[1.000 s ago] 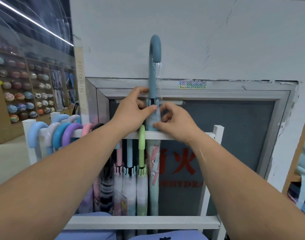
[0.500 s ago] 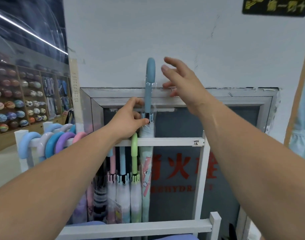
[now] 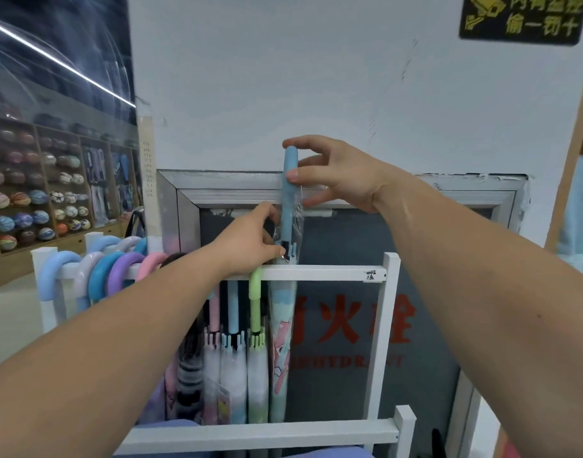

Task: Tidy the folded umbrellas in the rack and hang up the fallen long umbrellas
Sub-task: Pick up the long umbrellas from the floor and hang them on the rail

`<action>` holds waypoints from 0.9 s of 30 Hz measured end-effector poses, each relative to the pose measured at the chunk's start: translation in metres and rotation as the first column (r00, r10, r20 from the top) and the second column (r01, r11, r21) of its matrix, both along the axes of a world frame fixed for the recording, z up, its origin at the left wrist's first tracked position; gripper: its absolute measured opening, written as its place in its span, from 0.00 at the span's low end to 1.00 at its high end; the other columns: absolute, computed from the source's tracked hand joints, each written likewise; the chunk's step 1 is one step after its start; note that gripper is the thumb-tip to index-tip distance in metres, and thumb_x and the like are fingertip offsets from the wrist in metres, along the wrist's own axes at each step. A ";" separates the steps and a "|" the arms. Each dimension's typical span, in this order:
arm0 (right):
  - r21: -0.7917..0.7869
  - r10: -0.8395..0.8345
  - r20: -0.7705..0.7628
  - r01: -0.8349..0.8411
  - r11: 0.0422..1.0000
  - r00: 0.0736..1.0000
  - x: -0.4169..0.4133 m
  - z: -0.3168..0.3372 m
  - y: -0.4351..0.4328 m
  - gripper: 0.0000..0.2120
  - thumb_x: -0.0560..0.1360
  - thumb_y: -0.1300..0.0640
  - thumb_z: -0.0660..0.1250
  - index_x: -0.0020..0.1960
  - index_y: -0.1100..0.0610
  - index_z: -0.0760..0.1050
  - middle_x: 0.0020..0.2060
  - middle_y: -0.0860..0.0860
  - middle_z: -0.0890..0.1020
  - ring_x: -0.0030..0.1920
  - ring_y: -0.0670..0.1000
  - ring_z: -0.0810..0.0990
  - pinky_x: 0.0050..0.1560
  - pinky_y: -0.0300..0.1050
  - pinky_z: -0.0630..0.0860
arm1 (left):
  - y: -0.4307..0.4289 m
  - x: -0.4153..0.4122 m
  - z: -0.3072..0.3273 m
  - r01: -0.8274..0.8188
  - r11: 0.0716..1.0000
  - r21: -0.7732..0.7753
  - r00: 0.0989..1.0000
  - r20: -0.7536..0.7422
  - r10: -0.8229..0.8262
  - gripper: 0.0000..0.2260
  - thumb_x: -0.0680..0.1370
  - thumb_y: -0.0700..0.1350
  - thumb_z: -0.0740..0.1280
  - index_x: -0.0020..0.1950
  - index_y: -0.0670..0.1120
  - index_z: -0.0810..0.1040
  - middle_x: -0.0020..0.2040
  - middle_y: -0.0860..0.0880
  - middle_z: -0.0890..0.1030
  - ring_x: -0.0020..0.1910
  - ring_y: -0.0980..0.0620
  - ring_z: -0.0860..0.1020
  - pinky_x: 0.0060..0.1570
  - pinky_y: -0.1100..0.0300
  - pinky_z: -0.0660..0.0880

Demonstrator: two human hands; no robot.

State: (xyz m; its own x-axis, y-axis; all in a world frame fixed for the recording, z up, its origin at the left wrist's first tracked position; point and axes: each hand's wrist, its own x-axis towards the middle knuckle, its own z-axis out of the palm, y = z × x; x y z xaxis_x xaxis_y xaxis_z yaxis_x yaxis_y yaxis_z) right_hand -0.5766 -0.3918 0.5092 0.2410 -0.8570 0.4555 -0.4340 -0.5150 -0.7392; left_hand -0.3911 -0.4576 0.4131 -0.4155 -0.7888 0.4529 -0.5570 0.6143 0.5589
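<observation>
A long blue umbrella (image 3: 288, 206) stands upright behind the white rack's top rail (image 3: 320, 272), its curved handle poking well above it. My right hand (image 3: 336, 175) grips the top of that handle between thumb and fingers. My left hand (image 3: 250, 241) pinches the umbrella where the handle meets the canopy, just above the rail. Its canopy, pale blue with a pink cartoon print, hangs down inside the rack. Several long umbrellas hang by their hooks on the rail, among them a green-handled umbrella (image 3: 255, 292) right beside it.
More curved handles in blue, purple and pink (image 3: 118, 272) crowd the rail's left end. The rack's lower white bar (image 3: 263, 434) crosses the bottom. A grey hydrant cabinet door (image 3: 425, 276) with red characters stands behind. Shelves of balls (image 3: 35, 200) fill the far left.
My right hand left the umbrella near the rail, rose and now grips the top of the handle. My left hand kept its hold. The view tilted upward.
</observation>
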 end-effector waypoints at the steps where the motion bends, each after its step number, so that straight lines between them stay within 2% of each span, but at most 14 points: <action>1: 0.006 0.003 0.009 -0.003 1.000 1.000 0.000 -0.004 0.000 0.26 0.74 0.59 0.75 0.70 0.51 0.73 0.54 0.54 0.84 0.55 0.50 0.85 0.55 0.55 0.83 | 0.002 0.001 0.001 -0.002 1.000 0.014 1.000 0.006 0.002 0.18 0.74 0.45 0.75 0.57 0.53 0.70 0.41 0.48 0.86 0.42 0.48 0.84 0.45 0.50 0.80; 3: 0.010 -0.004 0.031 0.004 1.000 1.000 -0.002 -0.013 0.000 0.25 0.73 0.63 0.76 0.68 0.54 0.74 0.53 0.57 0.85 0.53 0.52 0.86 0.56 0.54 0.83 | 0.005 0.004 0.002 -0.016 1.000 0.018 0.999 0.035 0.015 0.17 0.74 0.45 0.75 0.56 0.51 0.70 0.41 0.50 0.86 0.43 0.50 0.84 0.44 0.53 0.79; 7: -0.001 -0.028 0.032 0.028 1.000 0.999 -0.004 -0.037 0.000 0.25 0.71 0.67 0.76 0.66 0.58 0.75 0.50 0.63 0.84 0.47 0.52 0.84 0.58 0.48 0.81 | 0.013 0.017 0.002 -0.056 0.998 -0.038 0.993 0.103 0.060 0.11 0.76 0.46 0.74 0.56 0.51 0.76 0.45 0.54 0.86 0.48 0.55 0.82 0.53 0.54 0.79; 10: 0.011 -0.043 -0.023 0.044 0.999 0.999 -0.002 -0.059 -0.005 0.28 0.66 0.63 0.80 0.64 0.56 0.76 0.53 0.68 0.83 0.47 0.52 0.81 0.62 0.51 0.78 | 0.024 0.028 0.001 -0.075 0.991 -0.108 0.978 0.185 0.094 0.09 0.79 0.48 0.70 0.58 0.50 0.81 0.52 0.54 0.83 0.52 0.54 0.80 0.54 0.58 0.76; 14: 0.083 -0.043 -0.081 0.050 0.995 0.996 0.000 -0.085 -0.011 0.29 0.65 0.61 0.82 0.63 0.55 0.76 0.55 0.66 0.83 0.49 0.53 0.82 0.64 0.60 0.76 | 0.033 0.042 -0.006 -0.092 0.982 -0.167 0.963 0.236 0.130 0.11 0.81 0.50 0.65 0.62 0.51 0.81 0.56 0.53 0.82 0.54 0.55 0.77 0.48 0.63 0.70; 17: 0.115 -0.037 -0.148 0.054 0.992 0.988 0.005 -0.097 -0.015 0.31 0.62 0.58 0.83 0.62 0.56 0.76 0.55 0.62 0.83 0.50 0.52 0.82 0.65 0.59 0.76 | 0.035 0.049 -0.014 -0.072 0.985 -0.155 0.957 0.266 0.112 0.16 0.80 0.52 0.66 0.67 0.53 0.78 0.63 0.52 0.81 0.59 0.55 0.77 0.54 0.62 0.68; 20: 0.129 -0.035 -0.225 0.065 0.990 0.974 0.010 -0.104 -0.021 0.29 0.65 0.60 0.82 0.63 0.57 0.76 0.54 0.61 0.84 0.48 0.49 0.81 0.64 0.58 0.76 | 0.035 0.054 -0.019 -0.064 0.987 -0.147 0.960 0.262 0.101 0.20 0.78 0.54 0.68 0.71 0.55 0.75 0.67 0.54 0.79 0.65 0.56 0.75 0.58 0.62 0.66; 22: 0.123 -0.051 -0.299 0.091 0.988 0.953 0.011 -0.104 -0.023 0.28 0.66 0.57 0.82 0.63 0.54 0.76 0.53 0.60 0.84 0.47 0.47 0.81 0.62 0.55 0.78 | 0.034 0.057 -0.022 -0.055 0.987 -0.153 0.962 0.258 0.094 0.22 0.78 0.56 0.69 0.72 0.56 0.74 0.68 0.55 0.78 0.66 0.57 0.74 0.61 0.61 0.67; 25: 0.140 -0.043 -0.400 0.108 0.984 0.915 0.011 -0.103 -0.023 0.29 0.67 0.53 0.82 0.65 0.52 0.75 0.50 0.51 0.84 0.48 0.41 0.81 0.54 0.40 0.76 | 0.031 0.060 -0.025 -0.048 0.985 -0.166 0.959 0.267 0.092 0.23 0.78 0.57 0.68 0.73 0.56 0.72 0.71 0.55 0.76 0.70 0.54 0.72 0.67 0.57 0.68; 27: 0.143 -0.043 -0.441 0.117 0.983 0.896 0.012 -0.102 -0.023 0.30 0.68 0.52 0.81 0.67 0.52 0.74 0.52 0.49 0.83 0.51 0.43 0.81 0.54 0.38 0.74 | 0.030 0.060 -0.025 -0.043 0.984 -0.171 0.952 0.293 0.092 0.23 0.79 0.57 0.68 0.74 0.57 0.71 0.72 0.55 0.74 0.72 0.53 0.71 0.70 0.54 0.67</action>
State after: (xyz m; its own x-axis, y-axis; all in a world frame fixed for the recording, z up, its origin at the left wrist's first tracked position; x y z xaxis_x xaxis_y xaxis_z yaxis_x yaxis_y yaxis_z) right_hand -0.5648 -0.4145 0.4075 0.3107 -0.9343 0.1750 -0.7652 -0.3551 -0.5370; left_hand -0.3309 -0.4274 0.3880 -0.4997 -0.7466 0.4392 -0.7263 0.6374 0.2572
